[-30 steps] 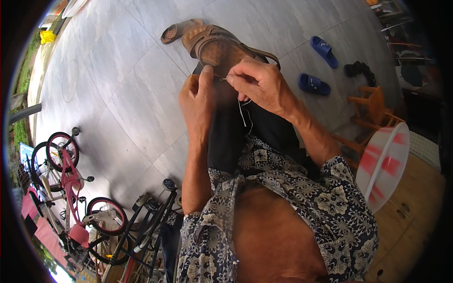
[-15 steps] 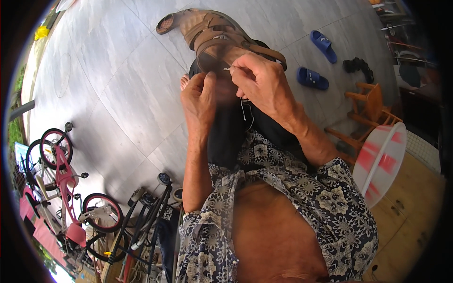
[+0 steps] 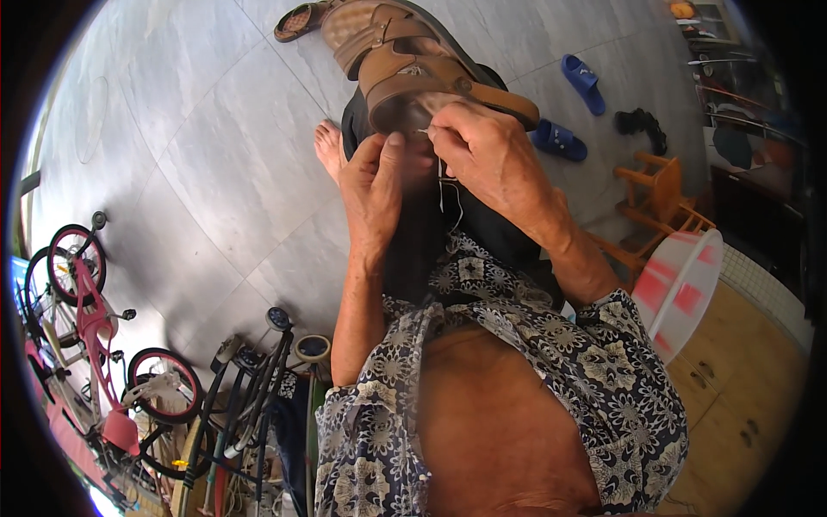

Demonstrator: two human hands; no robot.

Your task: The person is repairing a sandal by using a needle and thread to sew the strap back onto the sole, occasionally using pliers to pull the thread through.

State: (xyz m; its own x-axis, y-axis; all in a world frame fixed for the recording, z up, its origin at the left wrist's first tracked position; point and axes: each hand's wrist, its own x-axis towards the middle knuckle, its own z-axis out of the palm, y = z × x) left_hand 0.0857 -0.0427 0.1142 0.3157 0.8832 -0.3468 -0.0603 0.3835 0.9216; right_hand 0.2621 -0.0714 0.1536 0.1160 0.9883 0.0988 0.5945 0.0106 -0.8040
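Observation:
A brown leather strap sandal [image 3: 413, 69] lies across my dark trousers [image 3: 409, 250], at the far side of my hands. My right hand [image 3: 495, 159] is closed in a pinch on a thin white thread [image 3: 442, 189], and loose strands of it hang down over my lap. Close beside the sandal's near end, my left hand [image 3: 372, 185] has thumb and forefinger pressed together. What sits between those fingertips is too small to make out. A small gap separates the two hands. The area between them is blurred.
A bare foot [image 3: 327, 146] shows left of the trousers on grey floor tiles. Blue slippers [image 3: 584, 84] and a wooden stool [image 3: 659, 194] are on the right, with a red-and-white plastic basin [image 3: 680, 293] nearer. A pink bicycle [image 3: 95, 323] stands at left.
The view has shifted slightly. The sandal appears larger and a little further up. Both hands keep their pinches, and the thread remains in my right hand.

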